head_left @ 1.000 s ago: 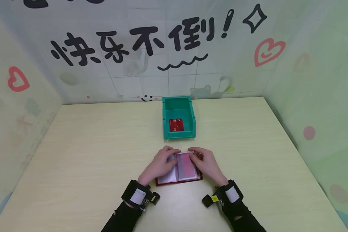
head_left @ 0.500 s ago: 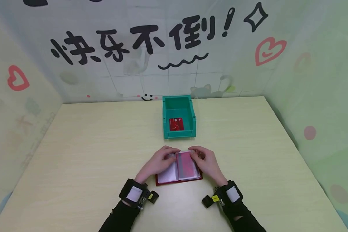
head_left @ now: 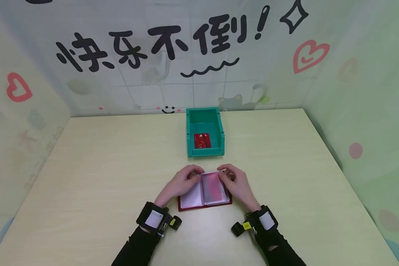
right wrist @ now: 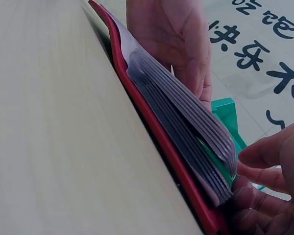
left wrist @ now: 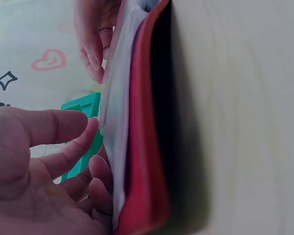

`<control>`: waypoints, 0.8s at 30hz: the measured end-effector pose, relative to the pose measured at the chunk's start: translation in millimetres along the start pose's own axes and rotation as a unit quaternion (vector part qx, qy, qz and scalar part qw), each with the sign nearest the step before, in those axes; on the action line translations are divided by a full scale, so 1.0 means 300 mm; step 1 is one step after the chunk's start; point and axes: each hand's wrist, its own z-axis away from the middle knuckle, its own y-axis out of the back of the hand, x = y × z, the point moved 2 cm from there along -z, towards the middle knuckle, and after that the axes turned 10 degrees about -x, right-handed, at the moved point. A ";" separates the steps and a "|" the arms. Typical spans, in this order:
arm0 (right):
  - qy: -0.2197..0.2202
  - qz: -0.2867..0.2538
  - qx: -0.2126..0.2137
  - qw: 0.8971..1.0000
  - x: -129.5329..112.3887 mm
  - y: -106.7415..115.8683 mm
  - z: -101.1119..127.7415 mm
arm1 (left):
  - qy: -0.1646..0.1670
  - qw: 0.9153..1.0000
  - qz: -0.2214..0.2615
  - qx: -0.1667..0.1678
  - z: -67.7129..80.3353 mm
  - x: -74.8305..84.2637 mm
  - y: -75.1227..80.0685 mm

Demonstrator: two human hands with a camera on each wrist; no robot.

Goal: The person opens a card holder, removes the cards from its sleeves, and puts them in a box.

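A red card holder (head_left: 204, 194) lies open and flat on the bench (head_left: 86, 177), near the front edge and just in front of a green bin (head_left: 205, 132). Its spine runs away from the person toward the bin, so the opened book spreads left to right, its long axis lying across the bench. The left page shows pale, empty sleeves; the right page carries a pink card (head_left: 212, 187) under clear plastic. The left hand (head_left: 179, 183) rests on the upper left corner of the holder, fingers (head_left: 194, 170) curled over the far edge of the left page; in the left wrist view (left wrist: 49, 161) the thumb and fingers lie loosely bent against the edge of the sleeves, slightly spread, and whether they actually pinch a sleeve cannot be told. The right hand (head_left: 236, 183) sits on the upper right corner, its fingertips bent down onto the far edge of the stacked sleeves; the right wrist view (right wrist: 269, 176) shows thumb and forefinger drawn close at the outer edge of the stack, curled toward the sleeve edges. The holder thus lies between the two hands, beneath both sets of fingertips, with its near edge uncovered. The bin stands upright, well apart from the hands, with a red card (head_left: 202, 140) lying flat on its floor. Both wrists carry black straps with small cameras.
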 end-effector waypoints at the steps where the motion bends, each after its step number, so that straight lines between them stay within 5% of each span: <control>1: -0.003 -0.005 0.001 1.000 -0.002 0.000 -0.001 | 0.004 1.000 0.001 0.002 -0.002 0.000 0.000; 8: -0.003 -0.001 0.000 1.000 -0.018 -0.003 0.000 | 0.032 0.999 0.010 0.007 -0.011 -0.004 -0.004; 18: 0.060 0.153 0.030 0.986 -0.047 -0.053 0.028 | 0.072 0.996 0.049 0.023 0.003 0.000 0.004; 24: 0.103 0.161 0.014 0.981 -0.063 -0.098 0.043 | 0.054 0.997 0.031 0.048 0.034 -0.012 0.016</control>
